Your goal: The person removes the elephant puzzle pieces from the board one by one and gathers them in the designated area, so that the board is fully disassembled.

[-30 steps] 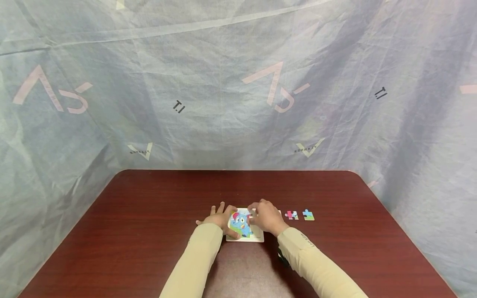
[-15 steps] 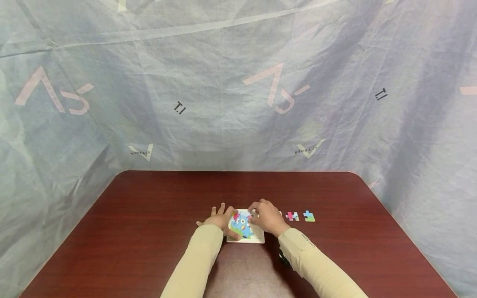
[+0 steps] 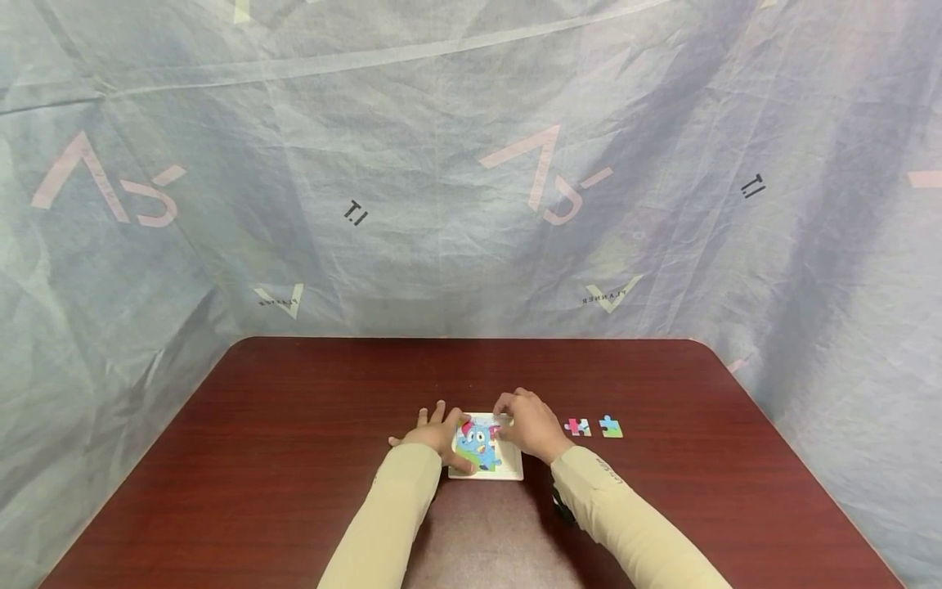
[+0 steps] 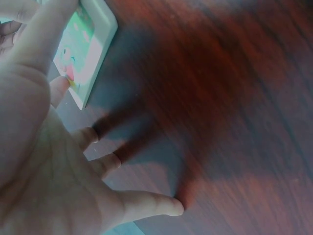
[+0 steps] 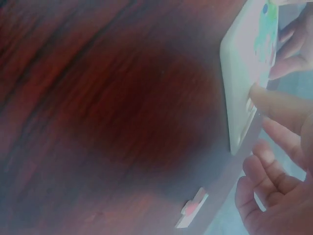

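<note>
A white-framed jigsaw board (image 3: 511, 466) with a blue cartoon animal lies on the table. My left hand (image 3: 434, 433) rests at its left side, thumb and index finger on the frame; the other fingers spread straight onto the table in the left wrist view. My right hand (image 3: 533, 425) is over the board's upper right, thumb and index finger pinching a small puzzle piece (image 5: 250, 104), mostly hidden by the fingers. In the right wrist view the thumb touches the board and the remaining fingers are loosely curled.
To the right of the board lie two loose puzzle pieces, one pink and white (image 3: 577, 427), one blue and green (image 3: 610, 426). The dark red wooden table (image 3: 331, 393) meets a hanging grey cloth (image 3: 441, 245) at its back edge.
My right hand has shifted slightly to the right and up, uncovering a little more of the picture. The left hand, the board and the two loose pieces have stayed in place.
</note>
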The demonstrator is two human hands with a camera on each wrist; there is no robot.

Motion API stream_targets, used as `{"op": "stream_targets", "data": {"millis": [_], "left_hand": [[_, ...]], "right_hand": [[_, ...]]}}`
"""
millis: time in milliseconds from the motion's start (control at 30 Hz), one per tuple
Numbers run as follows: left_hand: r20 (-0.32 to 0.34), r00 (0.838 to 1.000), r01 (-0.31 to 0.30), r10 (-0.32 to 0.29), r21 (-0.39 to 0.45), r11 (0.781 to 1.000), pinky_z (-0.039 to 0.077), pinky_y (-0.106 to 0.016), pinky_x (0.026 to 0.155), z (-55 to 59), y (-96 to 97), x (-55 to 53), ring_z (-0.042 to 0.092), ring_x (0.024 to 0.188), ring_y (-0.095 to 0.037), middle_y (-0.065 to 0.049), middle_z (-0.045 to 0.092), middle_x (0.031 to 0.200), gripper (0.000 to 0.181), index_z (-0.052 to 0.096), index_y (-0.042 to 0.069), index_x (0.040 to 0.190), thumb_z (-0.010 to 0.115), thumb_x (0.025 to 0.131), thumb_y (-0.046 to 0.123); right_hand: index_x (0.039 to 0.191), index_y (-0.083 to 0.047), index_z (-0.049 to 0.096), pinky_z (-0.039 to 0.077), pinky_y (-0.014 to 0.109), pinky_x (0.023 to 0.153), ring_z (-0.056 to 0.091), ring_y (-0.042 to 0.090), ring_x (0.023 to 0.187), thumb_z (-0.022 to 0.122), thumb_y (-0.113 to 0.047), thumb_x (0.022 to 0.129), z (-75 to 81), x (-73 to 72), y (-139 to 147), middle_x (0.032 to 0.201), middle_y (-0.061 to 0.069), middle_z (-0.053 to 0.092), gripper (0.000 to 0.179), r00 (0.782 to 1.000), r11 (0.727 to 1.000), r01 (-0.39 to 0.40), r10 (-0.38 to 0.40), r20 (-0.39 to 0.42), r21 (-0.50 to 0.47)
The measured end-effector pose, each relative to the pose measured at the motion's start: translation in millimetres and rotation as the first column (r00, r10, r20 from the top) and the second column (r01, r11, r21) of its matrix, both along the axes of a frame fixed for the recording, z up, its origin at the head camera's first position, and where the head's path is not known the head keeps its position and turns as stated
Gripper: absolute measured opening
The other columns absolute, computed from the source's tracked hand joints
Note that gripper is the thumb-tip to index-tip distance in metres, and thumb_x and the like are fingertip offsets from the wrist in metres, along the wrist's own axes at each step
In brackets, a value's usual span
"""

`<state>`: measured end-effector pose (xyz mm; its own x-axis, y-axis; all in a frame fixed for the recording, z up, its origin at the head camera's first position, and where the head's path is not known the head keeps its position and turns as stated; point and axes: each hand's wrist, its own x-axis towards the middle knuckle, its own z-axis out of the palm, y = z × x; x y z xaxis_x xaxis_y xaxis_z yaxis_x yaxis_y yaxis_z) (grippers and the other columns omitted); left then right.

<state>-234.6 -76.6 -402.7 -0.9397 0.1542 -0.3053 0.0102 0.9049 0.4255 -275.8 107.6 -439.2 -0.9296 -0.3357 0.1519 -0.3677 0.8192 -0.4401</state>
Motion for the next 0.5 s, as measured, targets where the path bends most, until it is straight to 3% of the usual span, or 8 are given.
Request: {"op": "stream_targets", "data": {"millis": [167, 500], "left_hand": [[0.004, 1.0, -0.002, 0.002, -0.011, 1.0, 0.023, -0.086, 0.099, -5.6, -0.7, -4.2, 0.018, 0.152, -0.044, -0.017, 0.023, 0.166, 0.075, 0.048, 0.023, 0.142, 0.089, 0.08, 0.032], [0.018, 1.0, -0.007, 0.007, -0.002, 1.0, 0.021, -0.086, 0.098, -11.7, -2.8, -8.7, 0.016, 0.153, -0.042, -0.016, 0.021, 0.167, 0.076, 0.048, 0.025, 0.141, 0.09, 0.078, 0.034]], "right_hand": [[0.109, -0.011, 0.078, 0.054, 0.041, 0.072, 0.06, 0.024, 0.088, 0.085, -0.011, 0.083, -1.2, -0.3, 2.6, 0.093, 0.008, 0.062, 0.026, 0.999, 0.999, -0.038, 0.038, -0.001, 0.03], [0.1, -0.01, 0.078, 0.054, 0.041, 0.073, 0.058, 0.025, 0.088, 0.083, -0.007, 0.084, -1.2, -0.7, 0.2, 0.091, 0.007, 0.06, 0.017, 0.996, 0.994, -0.086, 0.088, -0.023, 0.06]]}}
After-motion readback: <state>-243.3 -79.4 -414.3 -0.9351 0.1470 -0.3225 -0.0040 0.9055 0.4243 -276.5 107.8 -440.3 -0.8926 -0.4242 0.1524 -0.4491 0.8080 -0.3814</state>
